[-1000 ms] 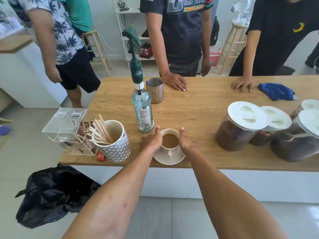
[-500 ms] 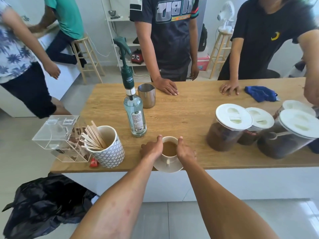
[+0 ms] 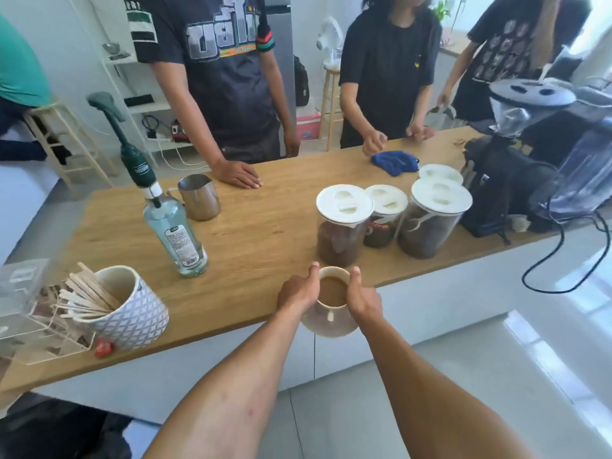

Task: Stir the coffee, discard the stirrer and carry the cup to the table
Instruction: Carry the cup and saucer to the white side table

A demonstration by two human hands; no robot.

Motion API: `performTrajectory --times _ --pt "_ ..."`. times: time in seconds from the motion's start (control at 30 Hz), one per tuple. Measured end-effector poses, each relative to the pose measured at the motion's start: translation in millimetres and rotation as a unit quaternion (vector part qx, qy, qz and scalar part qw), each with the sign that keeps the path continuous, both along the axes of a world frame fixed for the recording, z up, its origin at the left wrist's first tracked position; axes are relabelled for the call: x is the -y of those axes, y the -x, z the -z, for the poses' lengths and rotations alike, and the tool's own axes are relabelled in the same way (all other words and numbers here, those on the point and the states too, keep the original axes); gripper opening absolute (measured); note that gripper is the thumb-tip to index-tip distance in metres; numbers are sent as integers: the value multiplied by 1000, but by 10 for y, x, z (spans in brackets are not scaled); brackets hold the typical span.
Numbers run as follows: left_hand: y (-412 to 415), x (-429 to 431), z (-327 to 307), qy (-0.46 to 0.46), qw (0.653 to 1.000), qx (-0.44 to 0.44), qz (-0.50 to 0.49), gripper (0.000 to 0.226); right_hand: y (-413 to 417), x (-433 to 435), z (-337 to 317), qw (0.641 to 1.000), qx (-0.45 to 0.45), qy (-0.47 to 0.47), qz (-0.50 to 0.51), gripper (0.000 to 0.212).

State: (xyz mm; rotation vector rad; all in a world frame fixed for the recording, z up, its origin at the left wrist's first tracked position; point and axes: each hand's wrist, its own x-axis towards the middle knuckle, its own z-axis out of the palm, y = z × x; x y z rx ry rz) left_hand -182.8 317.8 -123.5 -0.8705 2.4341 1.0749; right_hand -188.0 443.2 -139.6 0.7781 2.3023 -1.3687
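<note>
The left hand (image 3: 298, 292) and the right hand (image 3: 363, 298) grip the cup (image 3: 332, 290) of coffee, on its saucer (image 3: 328, 327), from both sides. It is just past the near edge of the counter (image 3: 258, 233). This looks like the carry step. Next, walk slowly and keep it level. The fingers underneath are hidden. No other table shows.

Jars (image 3: 344, 226) stand just beyond cup (image 3: 332, 289); open counter (image 3: 265, 240) between them and bottle (image 3: 175, 233).

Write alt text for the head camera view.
The person's left hand and right hand hold a full coffee cup on its saucer at the near edge of a wooden counter. On the counter stand white-lidded jars, a pump bottle and a mug of wooden stirrers; several people stand opposite.
</note>
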Motion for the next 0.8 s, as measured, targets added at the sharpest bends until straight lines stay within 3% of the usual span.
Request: performTrajectory --times 0.33,0.8 --pt "75 -1475 161 -32 992 -22 121 91 -260 -1509 60 992 -12 -3 122 87" --pt "-36 -3932 399 14 947 -23 319 106 -880 -3794 208 965 -30 -39 256 87"
